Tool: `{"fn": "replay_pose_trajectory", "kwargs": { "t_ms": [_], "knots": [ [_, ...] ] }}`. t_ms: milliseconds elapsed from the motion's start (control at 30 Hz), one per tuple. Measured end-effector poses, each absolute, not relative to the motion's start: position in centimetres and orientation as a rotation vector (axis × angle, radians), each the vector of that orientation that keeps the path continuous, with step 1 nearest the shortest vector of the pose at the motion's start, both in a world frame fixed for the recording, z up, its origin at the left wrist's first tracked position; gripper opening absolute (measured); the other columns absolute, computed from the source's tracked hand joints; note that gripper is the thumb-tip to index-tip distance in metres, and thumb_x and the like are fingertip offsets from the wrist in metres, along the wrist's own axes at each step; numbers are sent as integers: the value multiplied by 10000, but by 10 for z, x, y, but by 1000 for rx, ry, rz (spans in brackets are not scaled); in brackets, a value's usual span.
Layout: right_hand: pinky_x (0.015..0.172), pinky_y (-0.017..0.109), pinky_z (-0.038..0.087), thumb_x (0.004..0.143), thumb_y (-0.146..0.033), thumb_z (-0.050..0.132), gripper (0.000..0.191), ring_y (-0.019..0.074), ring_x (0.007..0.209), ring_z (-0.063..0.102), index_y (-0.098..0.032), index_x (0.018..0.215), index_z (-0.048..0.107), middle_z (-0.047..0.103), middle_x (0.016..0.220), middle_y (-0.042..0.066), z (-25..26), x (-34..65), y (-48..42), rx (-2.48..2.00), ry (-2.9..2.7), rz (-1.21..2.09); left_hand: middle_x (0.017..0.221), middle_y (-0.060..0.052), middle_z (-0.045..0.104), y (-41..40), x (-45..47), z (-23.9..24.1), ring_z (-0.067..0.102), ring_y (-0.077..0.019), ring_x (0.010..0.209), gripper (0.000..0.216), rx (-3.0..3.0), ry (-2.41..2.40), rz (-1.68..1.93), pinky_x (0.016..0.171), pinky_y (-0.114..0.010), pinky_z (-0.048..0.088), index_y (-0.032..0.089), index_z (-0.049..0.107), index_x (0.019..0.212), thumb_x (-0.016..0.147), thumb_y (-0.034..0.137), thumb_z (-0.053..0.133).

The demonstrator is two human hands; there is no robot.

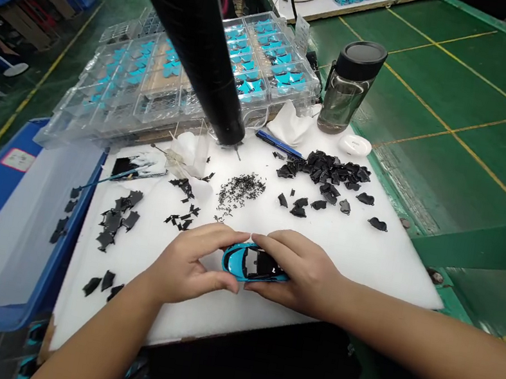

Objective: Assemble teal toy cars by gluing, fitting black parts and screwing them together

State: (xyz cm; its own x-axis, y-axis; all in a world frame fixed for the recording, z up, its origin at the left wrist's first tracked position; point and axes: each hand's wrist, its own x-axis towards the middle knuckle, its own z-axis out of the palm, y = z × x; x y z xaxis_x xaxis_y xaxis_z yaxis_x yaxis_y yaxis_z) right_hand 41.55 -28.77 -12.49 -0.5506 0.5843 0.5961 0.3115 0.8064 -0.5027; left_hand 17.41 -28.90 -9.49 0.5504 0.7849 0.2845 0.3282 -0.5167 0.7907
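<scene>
My left hand (pixel 193 264) and my right hand (pixel 297 272) grip a small blue die-cast toy car body (pixel 235 259) from either side, just above the white foam board (pixel 357 267). The car's open black interior faces up, and my fingers hide its ends. Beyond my hands lie a heap of tiny black pieces (pixel 240 190) and a cluster of black moulded parts (pixel 327 173). More black parts (pixel 115 217) lie to the left of my left hand.
Stacked clear plastic trays (pixel 275 66) hold blue parts behind the board, partly hidden by a black overhead tube (pixel 202 30). A glass bottle (pixel 349 86) stands on the green bench (pixel 473 104). A blue bin (pixel 6 224) sits at the board's left edge.
</scene>
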Motion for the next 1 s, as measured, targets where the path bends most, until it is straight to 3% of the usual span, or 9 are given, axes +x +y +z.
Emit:
{"fn": "replay_pose_trajectory", "kwargs": {
  "t_ms": [167,300,500,733,1000],
  "knots": [
    [696,346,553,941,-457,612,539,240,824,648,-118,1335,467,667,957,134,-125,415,-290,-691,-2201,398,1029,-108,717,-292,182,-95,667,-210,885,550,2204,864,851,765,-328,556,237,573,1368,871,450,672],
    [703,348,561,926,-414,643,522,248,847,651,-111,1316,473,665,968,140,-126,414,-291,-707,-2174,389,1087,-139,683,-295,184,-95,643,-229,970,471,2163,882,843,818,-366,549,210,547,1394,932,289,593],
    [735,350,560,900,-430,674,584,248,876,652,-133,1353,456,660,1006,144,-125,414,-291,-705,-2136,458,992,-114,712,-292,182,-92,667,-207,865,549,2204,882,872,733,-317,569,232,573,1382,888,464,639],
    [667,334,547,951,-418,606,514,233,807,652,-133,1347,447,661,950,131,-121,415,-291,-695,-2205,456,989,-105,740,-290,179,-94,699,-198,850,642,2233,849,889,731,-287,577,244,586,1371,794,492,722],
    [715,350,584,911,-425,664,563,244,855,671,-133,1345,457,676,998,153,-128,414,-292,-675,-2156,433,1000,-93,734,-293,182,-95,693,-169,852,610,2233,850,899,749,-250,570,241,568,1386,823,424,718]
  ]
}}
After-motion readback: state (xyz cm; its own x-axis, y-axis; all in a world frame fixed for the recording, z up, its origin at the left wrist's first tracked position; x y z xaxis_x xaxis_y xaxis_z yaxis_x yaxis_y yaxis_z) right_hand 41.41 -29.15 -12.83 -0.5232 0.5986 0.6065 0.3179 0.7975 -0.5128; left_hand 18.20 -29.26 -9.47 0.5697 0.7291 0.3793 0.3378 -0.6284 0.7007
